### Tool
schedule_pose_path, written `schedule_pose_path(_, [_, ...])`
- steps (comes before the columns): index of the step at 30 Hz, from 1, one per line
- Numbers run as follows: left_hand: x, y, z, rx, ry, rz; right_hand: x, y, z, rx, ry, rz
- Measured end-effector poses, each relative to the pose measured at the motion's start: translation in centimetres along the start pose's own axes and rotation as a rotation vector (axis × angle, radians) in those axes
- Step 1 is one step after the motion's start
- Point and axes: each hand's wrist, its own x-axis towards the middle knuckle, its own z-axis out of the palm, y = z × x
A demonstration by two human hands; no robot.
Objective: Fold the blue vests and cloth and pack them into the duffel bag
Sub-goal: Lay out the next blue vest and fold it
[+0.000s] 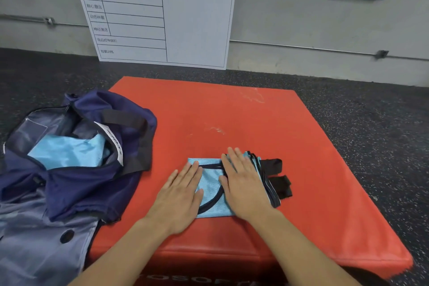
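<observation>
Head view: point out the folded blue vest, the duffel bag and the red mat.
folded blue vest (211,183), head view, bare fabric between the hands.
duffel bag (92,183), head view, navy near wall below the opening.
red mat (232,109), head view, bare top surface.

A folded light-blue vest (212,183) with dark trim and black straps lies flat on a red mat. Left of it, the open navy duffel bag (76,158) sits slumped, a folded light-blue cloth (67,152) already inside.

duffel bag (76,169) cut off left, whiteboard (157,14) top cropped
</observation>
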Motion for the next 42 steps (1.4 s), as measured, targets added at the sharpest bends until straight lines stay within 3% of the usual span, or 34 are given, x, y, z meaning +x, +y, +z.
schedule_pose_path(3, [-0.2, -0.7, 0.5, 0.030, 0.004, -0.043, 0.0, -0.3, 1.6, 0.057, -0.190, 0.103])
schedule_pose_path(7, [-0.1, -1.3, 0.5, 0.035, 0.009, -0.105, 0.9, -1.8, 1.8, 0.067, -0.131, 0.180])
schedule_pose_path(11, [-0.3, -2.3, 0.3, 0.066, 0.034, -0.138, 1.1, -4.5, 2.0, 0.114, -0.115, 0.052])
schedule_pose_path(13, [-0.7, -2.7, 0.1, 0.067, 0.040, -0.155, 1.3, -5.1, 2.3, 0.096, -0.175, 0.056])
schedule_pose_path(22, [-2.4, -4.6, -1.2, 0.029, 0.074, -0.167, 1.8, -8.6, 3.1, 0.126, -0.108, -0.025])
schedule_pose_path(26, [-2.4, -4.5, -1.5, 0.001, 0.071, -0.129, 1.5, -8.7, 2.9, 0.115, -0.200, -0.092])
schedule_pose_path(33, [-1.6, -2.7, -2.1, -0.026, 0.062, -0.013, -2.7, -6.0, 0.7, 0.200, -0.205, -0.143])
schedule_pose_path(38, [-1.9, -0.9, 0.1, 0.025, 0.053, 0.214, -7.8, -2.1, -0.6, 0.154, -0.199, -0.099])
schedule_pose_path(42, [-1.9, -0.1, 0.5, 0.038, 0.028, 0.221, -11.6, -0.3, -1.5, 0.157, -0.202, -0.067])
